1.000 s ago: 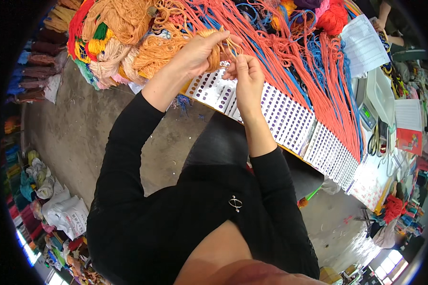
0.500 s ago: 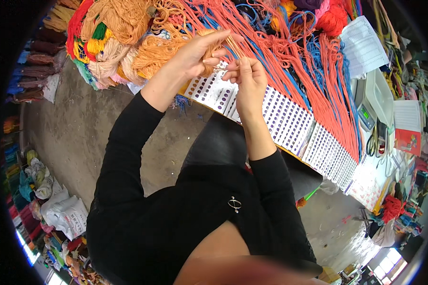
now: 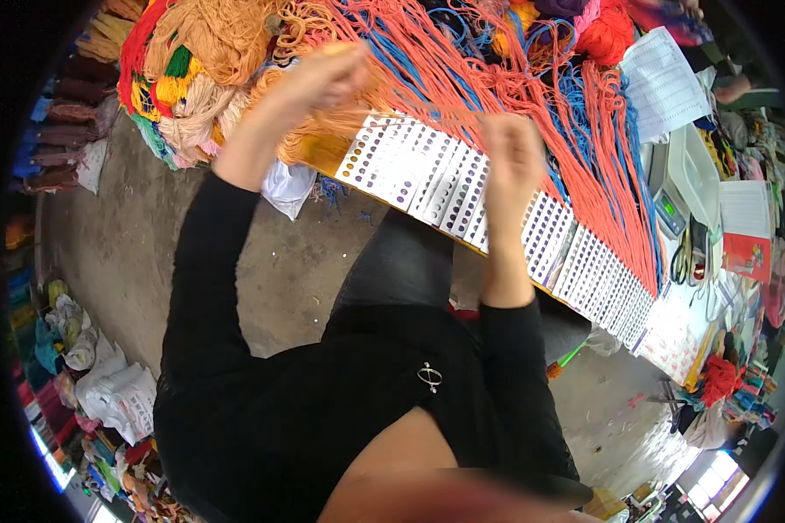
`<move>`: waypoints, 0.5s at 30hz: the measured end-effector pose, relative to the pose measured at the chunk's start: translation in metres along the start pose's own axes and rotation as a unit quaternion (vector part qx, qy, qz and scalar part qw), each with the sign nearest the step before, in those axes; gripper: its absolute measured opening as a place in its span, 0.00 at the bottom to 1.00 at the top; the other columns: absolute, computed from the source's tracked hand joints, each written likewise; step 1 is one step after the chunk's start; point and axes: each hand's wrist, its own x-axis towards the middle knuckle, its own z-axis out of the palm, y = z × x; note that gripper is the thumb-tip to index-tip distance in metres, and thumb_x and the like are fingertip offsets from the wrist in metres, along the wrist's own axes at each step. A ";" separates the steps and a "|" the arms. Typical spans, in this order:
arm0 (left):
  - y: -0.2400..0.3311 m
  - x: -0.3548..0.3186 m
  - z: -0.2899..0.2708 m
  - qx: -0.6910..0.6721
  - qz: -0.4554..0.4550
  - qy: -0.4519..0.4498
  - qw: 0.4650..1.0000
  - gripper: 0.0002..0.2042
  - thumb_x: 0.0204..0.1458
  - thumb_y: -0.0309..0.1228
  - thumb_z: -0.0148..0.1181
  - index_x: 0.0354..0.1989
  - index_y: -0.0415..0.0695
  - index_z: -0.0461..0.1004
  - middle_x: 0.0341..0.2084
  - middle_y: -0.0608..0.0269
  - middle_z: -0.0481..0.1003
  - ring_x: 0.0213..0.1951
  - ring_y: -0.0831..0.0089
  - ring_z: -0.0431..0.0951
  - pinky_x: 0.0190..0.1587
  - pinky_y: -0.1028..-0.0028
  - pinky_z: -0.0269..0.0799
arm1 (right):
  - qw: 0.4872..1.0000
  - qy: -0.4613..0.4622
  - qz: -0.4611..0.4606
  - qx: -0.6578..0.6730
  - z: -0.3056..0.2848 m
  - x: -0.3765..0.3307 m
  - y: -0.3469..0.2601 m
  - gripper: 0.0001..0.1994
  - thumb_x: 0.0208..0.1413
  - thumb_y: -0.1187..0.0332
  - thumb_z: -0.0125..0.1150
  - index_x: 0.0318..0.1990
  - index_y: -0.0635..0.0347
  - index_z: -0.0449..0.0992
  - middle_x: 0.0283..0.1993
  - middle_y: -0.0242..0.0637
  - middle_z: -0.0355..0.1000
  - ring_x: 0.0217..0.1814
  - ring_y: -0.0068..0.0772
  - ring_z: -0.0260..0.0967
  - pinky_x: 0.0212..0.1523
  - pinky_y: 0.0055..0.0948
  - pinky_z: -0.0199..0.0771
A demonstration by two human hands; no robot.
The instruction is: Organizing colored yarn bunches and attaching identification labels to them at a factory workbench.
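Peach-orange yarn (image 3: 436, 113) stretches in thin strands between my two hands, above the near edge of the table. My left hand (image 3: 323, 83) is closed on one end of it, beside a loose bundle of the same colour; motion blurs its fingers. At the other end, the curled fingers of my right hand (image 3: 515, 161) grip the strands, also blurred. Beneath lies a long row of white cards (image 3: 410, 170) with rows of small round dark spots. Long coral-red yarn strands (image 3: 532, 105), mixed with blue ones (image 3: 576, 96), spread across the table behind my hands.
Heaped skeins (image 3: 205, 48) in orange, red and yellow cover the table's left end. To the right are a printed sheet (image 3: 667, 87), a scale (image 3: 669, 209) with a pale tray (image 3: 698, 179), and black-handled scissors (image 3: 682, 257). A white bag (image 3: 288, 187) hangs below the table edge.
My hands, close together before, have moved apart: the left up and leftward, the right rightward. The yarn between them is now drawn out, and more of the cards shows.
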 end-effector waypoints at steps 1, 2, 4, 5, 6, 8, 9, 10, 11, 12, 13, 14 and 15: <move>0.004 -0.006 -0.027 -0.083 -0.021 0.024 0.996 0.15 0.57 0.42 0.49 0.20 0.50 0.64 0.11 0.80 0.57 0.10 0.91 0.50 0.12 0.85 0.42 | 0.999 0.035 -0.024 -0.002 -0.021 0.007 -0.004 0.07 0.57 0.70 0.53 0.34 0.66 0.73 0.40 0.37 0.70 0.40 0.23 0.67 0.40 0.21 0.68; 0.010 -0.014 -0.057 -0.166 -0.041 0.048 0.984 0.13 0.57 0.40 0.50 0.21 0.51 0.63 0.11 0.81 0.55 0.11 0.91 0.50 0.12 0.86 0.41 | 0.995 0.075 0.035 0.057 -0.044 0.011 -0.010 0.11 0.58 0.66 0.52 0.39 0.68 0.72 0.45 0.43 0.70 0.46 0.31 0.68 0.45 0.27 0.71; 0.020 -0.037 -0.134 -0.278 0.014 0.057 0.959 0.11 0.57 0.36 0.50 0.23 0.49 0.63 0.11 0.80 0.54 0.11 0.91 0.51 0.11 0.86 0.41 | 0.957 0.093 0.050 0.271 -0.102 0.019 0.000 0.17 0.60 0.63 0.47 0.46 0.71 0.69 0.52 0.50 0.66 0.53 0.42 0.66 0.53 0.39 0.68; 0.034 -0.039 -0.149 -0.269 0.015 0.205 0.941 0.12 0.58 0.34 0.48 0.22 0.48 0.62 0.10 0.80 0.54 0.10 0.90 0.51 0.11 0.85 0.42 | 0.923 0.107 0.063 0.363 -0.146 0.021 0.010 0.17 0.60 0.64 0.46 0.46 0.73 0.68 0.53 0.52 0.65 0.56 0.45 0.63 0.61 0.46 0.59; 0.051 -0.039 -0.157 -0.255 0.015 0.348 0.902 0.12 0.58 0.32 0.46 0.21 0.47 0.62 0.10 0.79 0.54 0.10 0.88 0.51 0.11 0.85 0.43 | 0.893 0.115 0.047 0.431 -0.189 0.019 0.021 0.16 0.60 0.67 0.46 0.47 0.75 0.67 0.54 0.51 0.64 0.59 0.46 0.59 0.64 0.49 0.51; 0.083 -0.030 -0.152 -0.213 0.038 0.499 0.839 0.14 0.59 0.28 0.43 0.18 0.46 0.59 0.09 0.77 0.53 0.09 0.86 0.50 0.11 0.84 0.43 | 0.786 0.102 0.074 0.606 -0.274 0.017 0.025 0.14 0.57 0.76 0.46 0.49 0.76 0.63 0.53 0.52 0.63 0.60 0.50 0.57 0.64 0.48 0.53; 0.085 -0.037 -0.181 -0.198 0.052 0.469 0.859 0.15 0.59 0.28 0.42 0.17 0.47 0.57 0.08 0.76 0.52 0.08 0.85 0.49 0.11 0.83 0.44 | 0.787 0.135 0.093 0.594 -0.317 0.012 0.037 0.14 0.54 0.80 0.46 0.49 0.76 0.64 0.54 0.53 0.62 0.61 0.50 0.56 0.63 0.47 0.54; 0.084 -0.046 -0.223 -0.182 0.067 0.438 0.878 0.16 0.59 0.28 0.41 0.16 0.47 0.56 0.07 0.75 0.52 0.08 0.84 0.48 0.11 0.83 0.44 | 0.756 0.149 0.094 0.630 -0.355 0.007 0.052 0.14 0.55 0.79 0.45 0.49 0.76 0.64 0.54 0.53 0.62 0.60 0.50 0.56 0.63 0.45 0.56; 0.084 -0.048 -0.252 -0.179 0.067 0.435 0.880 0.18 0.60 0.28 0.39 0.14 0.48 0.56 0.06 0.74 0.50 0.07 0.83 0.46 0.12 0.83 0.44 | 0.751 0.113 0.119 0.640 -0.384 0.002 0.060 0.14 0.55 0.79 0.44 0.49 0.75 0.64 0.54 0.53 0.62 0.61 0.50 0.56 0.57 0.42 0.62; 0.078 -0.050 -0.309 -0.286 0.055 0.251 0.923 0.18 0.60 0.28 0.38 0.14 0.48 0.56 0.06 0.74 0.50 0.07 0.83 0.46 0.12 0.83 0.44 | 0.733 0.140 0.138 0.651 -0.440 -0.005 0.077 0.14 0.56 0.78 0.43 0.49 0.74 0.65 0.53 0.51 0.64 0.56 0.48 0.60 0.48 0.37 0.67; 0.074 -0.062 -0.352 -0.375 0.034 0.071 0.924 0.18 0.60 0.28 0.37 0.14 0.48 0.55 0.06 0.74 0.49 0.07 0.83 0.46 0.12 0.83 0.43 | 0.783 0.324 0.162 0.506 -0.443 -0.004 0.080 0.14 0.57 0.76 0.40 0.49 0.74 0.65 0.51 0.53 0.63 0.45 0.42 0.65 0.37 0.30 0.66; 0.074 -0.028 -0.329 -0.264 0.019 0.300 0.917 0.18 0.60 0.27 0.37 0.14 0.48 0.55 0.07 0.74 0.50 0.07 0.83 0.46 0.12 0.83 0.43 | 0.771 0.355 0.148 0.508 -0.507 -0.015 0.070 0.14 0.57 0.74 0.38 0.47 0.75 0.65 0.47 0.53 0.64 0.34 0.35 0.62 0.33 0.25 0.63; 0.058 -0.022 -0.359 -0.343 0.052 0.196 0.917 0.16 0.60 0.28 0.37 0.17 0.46 0.57 0.07 0.72 0.52 0.07 0.83 0.47 0.11 0.83 0.44 | 0.711 0.253 0.169 0.634 -0.542 -0.024 0.070 0.14 0.56 0.74 0.39 0.45 0.74 0.65 0.42 0.51 0.64 0.30 0.30 0.59 0.29 0.24 0.60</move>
